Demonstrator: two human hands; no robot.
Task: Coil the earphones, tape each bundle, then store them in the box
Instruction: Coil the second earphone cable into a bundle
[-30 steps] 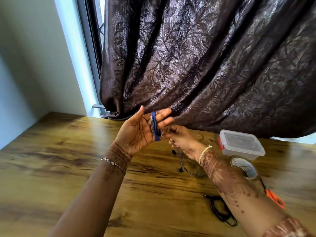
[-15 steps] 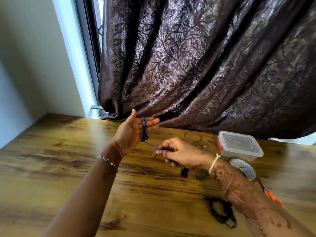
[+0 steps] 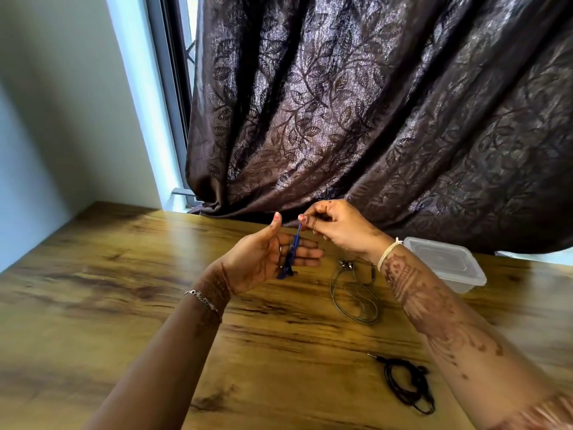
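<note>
Wood-grain table (image 3: pixel 93 305) up front, dark leaf-print curtain (image 3: pixel 372 119) behind it, grey window frame (image 3: pixel 167 88) and pale wall (image 3: pixel 62 119) off to the left. Over the table's middle, left hand (image 3: pixel 263 259) raised, palm up, thumb pointing up, fingers straight and loose, not clenched. Wound round those fingers: blue earphones (image 3: pixel 293 252), several turns bunched across the fingers, small blue lump hanging at the lower edge of the hand. Just above the left fingertips, right hand (image 3: pixel 338 228) with fingers curled, thumb and forefinger pinching the free end of the blue cord, short stretch running taut from the pinch down to the coil. Thin chain bracelet (image 3: pixel 203 301) on left wrist, cream band (image 3: pixel 387 251) on right wrist, brown patterns on both forearms. On the table below the right wrist: grey earphones (image 3: pixel 356 299) in a loose open loop, metal bits at the far end, too small to identify. Nearer the camera, beside the right forearm: black earphones (image 3: pixel 406 386) in a tight bundle, jack sticking out to the left. Clear plastic box (image 3: pixel 446 262) at right near the curtain hem, lid on, contents not discernible.
</note>
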